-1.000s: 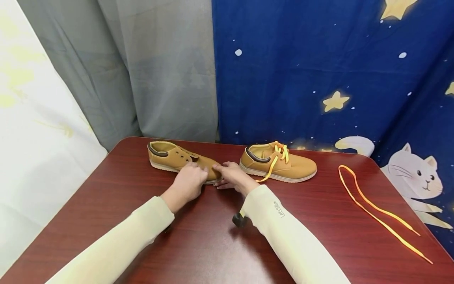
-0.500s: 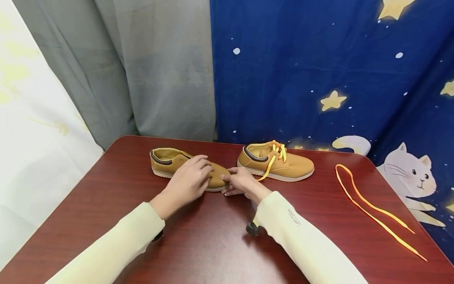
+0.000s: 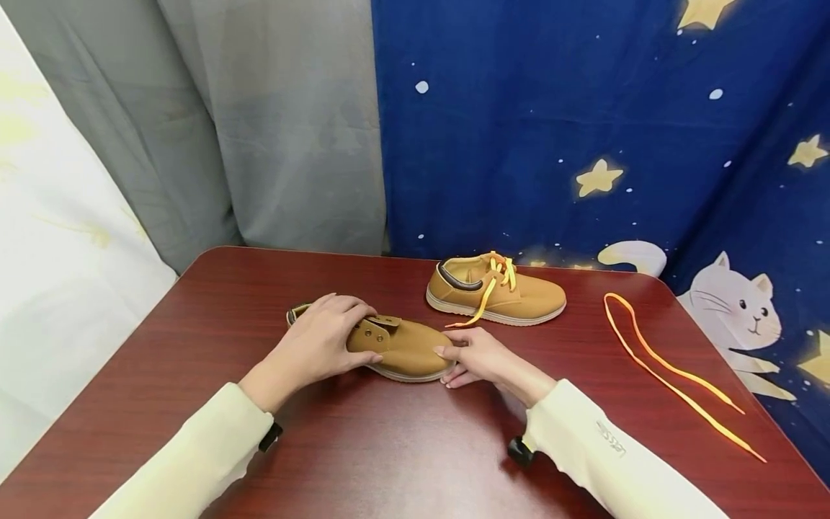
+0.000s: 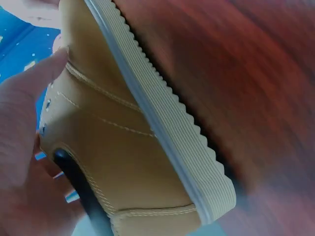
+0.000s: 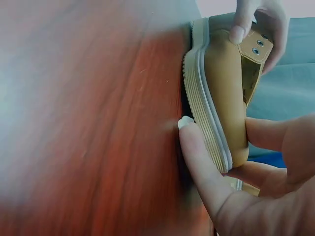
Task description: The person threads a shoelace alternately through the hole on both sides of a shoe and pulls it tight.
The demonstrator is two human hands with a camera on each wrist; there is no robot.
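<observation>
from my end i see the far shoe (image 3: 528, 295) toward the back of the tabletop (image 3: 389, 454), curtains (image 3: 480, 144) behind it, the loose lace (image 3: 678, 392) to its right, the near shoe (image 3: 415, 352) in front, leftward.

head cam — unlaced shoe (image 3: 415, 351) partly bhd l. hand (image 3: 319, 337)

Smooth matt leather-look shoe (image 3: 415, 352), ridged rubbery sole (image 4: 160, 103), metallic eyelets (image 5: 255, 51), glossy wood-grain table (image 3: 389, 447)

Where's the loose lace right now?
In the head view, the loose lace lies near the right edge of the table, to the right of the laced shoe and the right hand.
</observation>
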